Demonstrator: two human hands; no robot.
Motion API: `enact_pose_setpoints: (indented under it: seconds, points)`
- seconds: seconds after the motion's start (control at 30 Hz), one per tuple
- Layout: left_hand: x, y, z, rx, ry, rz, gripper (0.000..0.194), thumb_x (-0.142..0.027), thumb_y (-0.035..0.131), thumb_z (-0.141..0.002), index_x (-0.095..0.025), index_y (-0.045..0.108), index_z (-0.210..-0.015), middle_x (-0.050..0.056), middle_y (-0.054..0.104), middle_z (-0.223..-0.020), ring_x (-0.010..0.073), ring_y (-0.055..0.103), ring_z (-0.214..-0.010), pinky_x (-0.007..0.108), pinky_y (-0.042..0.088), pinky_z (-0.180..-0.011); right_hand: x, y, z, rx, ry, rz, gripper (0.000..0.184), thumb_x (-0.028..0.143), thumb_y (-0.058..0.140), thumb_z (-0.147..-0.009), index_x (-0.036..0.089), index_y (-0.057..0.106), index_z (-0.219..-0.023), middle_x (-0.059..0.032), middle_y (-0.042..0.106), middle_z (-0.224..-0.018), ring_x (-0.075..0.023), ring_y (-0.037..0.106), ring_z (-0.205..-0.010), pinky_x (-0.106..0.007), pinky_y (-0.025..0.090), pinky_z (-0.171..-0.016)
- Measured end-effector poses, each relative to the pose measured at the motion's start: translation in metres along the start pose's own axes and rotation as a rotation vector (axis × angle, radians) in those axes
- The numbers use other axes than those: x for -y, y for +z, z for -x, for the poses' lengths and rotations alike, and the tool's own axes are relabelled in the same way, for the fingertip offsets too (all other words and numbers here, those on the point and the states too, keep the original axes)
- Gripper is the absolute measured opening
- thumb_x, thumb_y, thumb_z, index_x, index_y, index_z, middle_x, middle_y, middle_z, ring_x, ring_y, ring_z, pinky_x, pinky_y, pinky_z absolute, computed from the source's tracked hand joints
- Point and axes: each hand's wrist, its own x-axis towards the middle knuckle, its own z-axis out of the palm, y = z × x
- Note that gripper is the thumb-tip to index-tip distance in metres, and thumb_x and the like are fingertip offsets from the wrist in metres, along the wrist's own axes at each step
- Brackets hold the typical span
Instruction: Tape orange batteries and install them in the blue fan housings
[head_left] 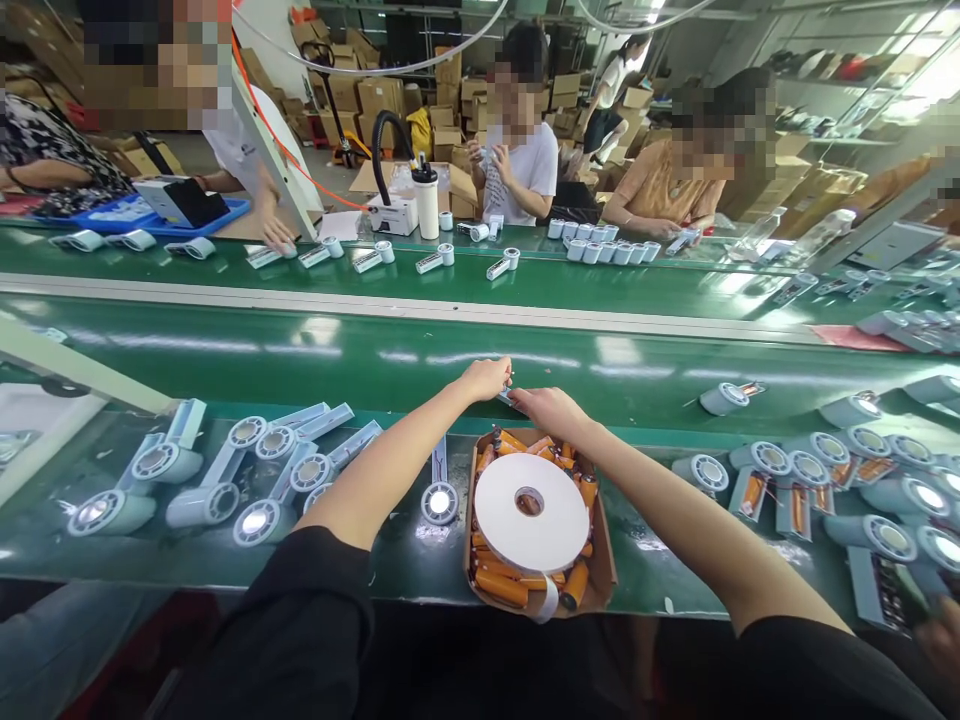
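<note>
Both my hands meet above the far edge of a cardboard tray (602,575) on the green bench. My left hand (486,378) is closed around a small part with thin wires; most of it is hidden. My right hand (550,408) pinches the same part's near end. The tray holds several orange battery cells (501,588), and a big white tape roll (531,511) lies on top of them. A single pale-blue handheld fan body (439,499) lies left of the tray, its round head facing up.
Several fan bodies (225,478) are heaped on the left, and more, some with orange cells fitted, on the right (832,470). A green conveyor belt (450,350) runs across the middle. Beyond it, several people work at a far bench with similar parts and cardboard boxes behind.
</note>
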Motion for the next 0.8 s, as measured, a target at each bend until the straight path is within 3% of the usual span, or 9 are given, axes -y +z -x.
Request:
enact_pose_setpoints:
  seconds: [0.17,0.27,0.4,0.63,0.8]
  points:
    - [-0.008,0.004,-0.006,-0.022,-0.018,0.021,0.035,-0.042,0.062,-0.105,-0.017,0.065,-0.130,0.009,0.072,-0.122,0.0226,0.070,-0.108,0.047,0.058,-0.099,-0.003,-0.003,-0.004,0.018,0.094,0.028,0.037,0.026,0.050,-0.107,0.023,0.064,-0.141,-0.0119,0.083,-0.105,-0.0298,0.079,-0.095,-0.031,0.053,-0.077]
    - [-0.011,0.006,-0.009,-0.027,-0.032,0.034,0.037,-0.043,0.065,-0.104,-0.017,0.066,-0.130,0.010,0.070,-0.125,0.0234,0.070,-0.110,0.048,0.059,-0.099,-0.005,-0.001,-0.001,0.036,0.075,0.020,0.035,0.023,0.054,-0.105,0.025,0.066,-0.138,-0.0100,0.083,-0.109,-0.0275,0.079,-0.097,-0.029,0.053,-0.079]
    - [-0.013,0.008,-0.013,-0.020,-0.042,0.050,0.036,-0.042,0.064,-0.104,-0.017,0.066,-0.130,0.009,0.071,-0.124,0.0229,0.070,-0.109,0.047,0.059,-0.098,-0.011,0.002,0.007,0.024,0.086,-0.015,0.039,0.021,0.043,-0.110,0.025,0.059,-0.146,-0.0060,0.084,-0.110,-0.0210,0.079,-0.098,-0.025,0.054,-0.083]
    - [-0.017,0.010,-0.021,-0.010,-0.049,0.063,0.034,-0.043,0.061,-0.106,-0.017,0.066,-0.128,0.009,0.072,-0.122,0.0226,0.070,-0.109,0.048,0.057,-0.102,-0.008,0.001,0.006,0.047,0.109,0.058,0.043,0.037,0.042,-0.111,0.028,0.061,-0.149,-0.0161,0.082,-0.112,-0.0311,0.080,-0.098,-0.036,0.057,-0.084]
    - [-0.021,0.011,-0.027,-0.013,-0.052,0.061,0.035,-0.044,0.062,-0.105,-0.017,0.067,-0.126,0.009,0.072,-0.123,0.0228,0.070,-0.110,0.048,0.058,-0.101,-0.002,-0.007,-0.003,0.074,0.062,0.103,0.038,0.038,0.052,-0.107,0.027,0.070,-0.139,-0.0173,0.080,-0.117,-0.0336,0.079,-0.105,-0.039,0.058,-0.088]
